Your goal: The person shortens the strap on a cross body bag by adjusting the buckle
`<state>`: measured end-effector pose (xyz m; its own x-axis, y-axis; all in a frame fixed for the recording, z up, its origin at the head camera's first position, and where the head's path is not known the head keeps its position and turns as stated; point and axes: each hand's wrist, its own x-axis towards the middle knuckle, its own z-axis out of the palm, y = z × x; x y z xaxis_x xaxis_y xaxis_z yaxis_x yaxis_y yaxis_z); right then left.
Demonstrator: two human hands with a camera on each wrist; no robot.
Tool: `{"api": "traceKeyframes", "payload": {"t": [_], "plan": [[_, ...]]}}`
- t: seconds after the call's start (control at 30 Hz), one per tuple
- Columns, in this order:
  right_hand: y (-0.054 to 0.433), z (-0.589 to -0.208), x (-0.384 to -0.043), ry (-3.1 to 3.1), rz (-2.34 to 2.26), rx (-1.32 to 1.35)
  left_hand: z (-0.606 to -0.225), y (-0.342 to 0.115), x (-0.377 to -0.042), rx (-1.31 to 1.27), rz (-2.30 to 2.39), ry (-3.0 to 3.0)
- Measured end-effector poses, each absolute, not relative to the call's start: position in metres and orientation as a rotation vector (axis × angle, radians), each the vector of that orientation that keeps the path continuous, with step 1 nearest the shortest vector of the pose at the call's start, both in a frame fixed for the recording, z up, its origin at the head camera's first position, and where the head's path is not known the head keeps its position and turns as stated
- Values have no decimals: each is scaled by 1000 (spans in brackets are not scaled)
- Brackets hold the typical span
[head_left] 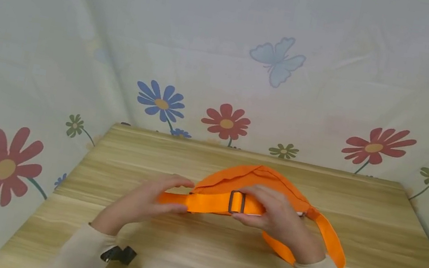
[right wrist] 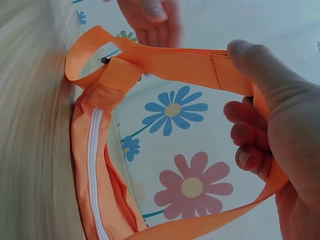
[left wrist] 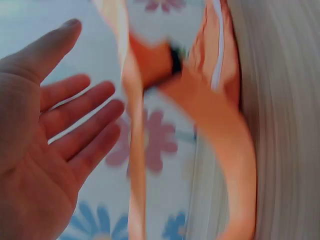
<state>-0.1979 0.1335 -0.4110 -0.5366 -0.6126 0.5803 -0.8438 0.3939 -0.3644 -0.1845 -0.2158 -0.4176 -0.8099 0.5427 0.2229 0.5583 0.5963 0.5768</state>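
Observation:
An orange waist bag [head_left: 258, 180] with a white zipper [right wrist: 94, 160] lies on the wooden table. Its orange strap [head_left: 208, 203] runs across the front of it, through a dark slide buckle [head_left: 236, 202]. My right hand [head_left: 283, 218] pinches the strap between thumb and fingers, just right of that buckle; the right wrist view shows the thumb on a stitched part of the strap. With fingers spread and relaxed, my left hand [head_left: 144, 200] is beside the strap's left part. The left wrist view shows its palm [left wrist: 40, 165] holding nothing.
The wooden table [head_left: 191, 264] extends in front of and around the bag. A strap loop [head_left: 333, 243] trails on its right side. Behind and beside the table hangs a white cloth [head_left: 194, 54] printed with flowers and a butterfly.

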Motion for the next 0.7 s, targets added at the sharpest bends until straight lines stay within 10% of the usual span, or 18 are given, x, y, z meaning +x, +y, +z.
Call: {"api": "traceKeyframes", "payload": {"t": [0.3, 0.7], "plan": [[129, -409, -196, -2307, 928, 1262, -413, -136, -191, -1066, -1073, -2771], [154, -410, -195, -2375, 800, 1205, -415, -149, -197, -981, -1303, -2822]]}}
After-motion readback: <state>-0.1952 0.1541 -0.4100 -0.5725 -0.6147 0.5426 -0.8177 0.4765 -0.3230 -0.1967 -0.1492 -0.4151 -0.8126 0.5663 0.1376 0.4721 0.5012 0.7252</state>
